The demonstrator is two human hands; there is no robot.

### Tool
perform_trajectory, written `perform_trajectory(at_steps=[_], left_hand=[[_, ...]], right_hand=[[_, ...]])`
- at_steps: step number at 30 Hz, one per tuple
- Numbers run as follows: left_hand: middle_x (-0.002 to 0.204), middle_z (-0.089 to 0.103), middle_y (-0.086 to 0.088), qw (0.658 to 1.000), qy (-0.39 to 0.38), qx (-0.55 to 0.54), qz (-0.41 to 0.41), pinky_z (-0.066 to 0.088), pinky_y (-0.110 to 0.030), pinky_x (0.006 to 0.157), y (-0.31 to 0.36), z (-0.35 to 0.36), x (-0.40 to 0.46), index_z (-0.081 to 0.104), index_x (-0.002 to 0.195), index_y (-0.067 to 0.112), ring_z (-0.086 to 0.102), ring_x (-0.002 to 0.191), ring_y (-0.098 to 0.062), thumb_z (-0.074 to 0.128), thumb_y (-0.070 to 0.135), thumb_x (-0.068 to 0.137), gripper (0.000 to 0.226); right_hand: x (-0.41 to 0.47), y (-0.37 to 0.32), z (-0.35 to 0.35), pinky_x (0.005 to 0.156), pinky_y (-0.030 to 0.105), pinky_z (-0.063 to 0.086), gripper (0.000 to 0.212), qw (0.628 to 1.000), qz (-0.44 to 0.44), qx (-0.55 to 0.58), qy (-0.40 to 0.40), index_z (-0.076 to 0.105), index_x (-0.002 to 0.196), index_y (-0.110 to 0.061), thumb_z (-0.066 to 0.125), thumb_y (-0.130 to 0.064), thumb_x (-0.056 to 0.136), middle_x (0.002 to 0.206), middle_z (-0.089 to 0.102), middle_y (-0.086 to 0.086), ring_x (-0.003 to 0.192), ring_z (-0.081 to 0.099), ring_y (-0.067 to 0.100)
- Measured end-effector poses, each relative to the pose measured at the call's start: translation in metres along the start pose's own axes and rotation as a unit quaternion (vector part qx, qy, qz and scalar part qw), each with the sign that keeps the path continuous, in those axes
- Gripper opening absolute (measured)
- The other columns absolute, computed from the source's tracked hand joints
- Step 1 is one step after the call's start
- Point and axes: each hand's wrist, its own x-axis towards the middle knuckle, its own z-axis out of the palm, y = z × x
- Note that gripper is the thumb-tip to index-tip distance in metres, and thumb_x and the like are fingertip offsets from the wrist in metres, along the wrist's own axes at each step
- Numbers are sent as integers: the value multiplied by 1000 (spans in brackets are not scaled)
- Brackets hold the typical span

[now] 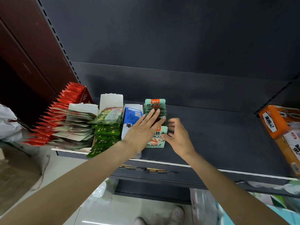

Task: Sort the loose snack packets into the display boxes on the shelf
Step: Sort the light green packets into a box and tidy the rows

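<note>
On the dark shelf, five display boxes stand side by side at the left end. From left: red packets fanned in a red box; pale brownish packets in a white box; green packets in a white box with a tall back flap; a blue-and-white box; a mint box holding upright mint packets, one behind another.

Left hand: fingers straight and together, palm down, laid across the tops of the mint packets, forearm crossing the front of the blue-and-white box. Holds nothing.

Right hand: just beside the mint box on its right, fingers spread and loosely bent, motion-blurred. Thumb is near the box's front corner; contact cannot be told. No packet seen in it.

Orange box lies tilted at the far right of the shelf, well apart from both hands.

Below the shelf: a lower shelf edge with dark labels, clear plastic bags, shoes on a pale floor.
</note>
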Motion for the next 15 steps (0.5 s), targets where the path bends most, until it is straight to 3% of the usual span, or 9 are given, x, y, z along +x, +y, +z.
perform_trajectory(at_steps=[2,5,11,15], left_hand=[[156,-23,-7,1000,0,-6,-6,-10,-29,111,2,0,-2,-6,151,19,-23,141,-19,49,-4,91,85],[156,-20,-10,999,-30,-4,-15,-1,-29,116,8,-4,-7,-4,151,13,-19,144,-22,50,-10,88,87],[155,-17,-21,997,-59,14,-39,15,-32,116,12,-13,-7,-3,149,2,-13,145,-29,47,-15,85,83],[153,-17,-26,996,-58,50,-47,9,-34,119,12,-7,-5,-13,146,-5,-13,144,-33,45,-18,85,84]], right_hand=[[2,2,-5,86,16,51,32,999,7,-8,-33,49,114,-9,60,0,85,119,55,6,104,56,6],[9,4,-18,93,31,51,27,997,24,59,-48,58,109,-11,46,5,91,113,64,8,105,62,14],[28,-4,-26,88,26,52,25,997,-35,-31,-56,63,109,-6,66,-4,84,105,68,5,96,65,15],[38,-6,-20,84,25,53,30,994,-52,-73,-55,63,110,-6,69,-3,81,104,66,7,91,65,15]])
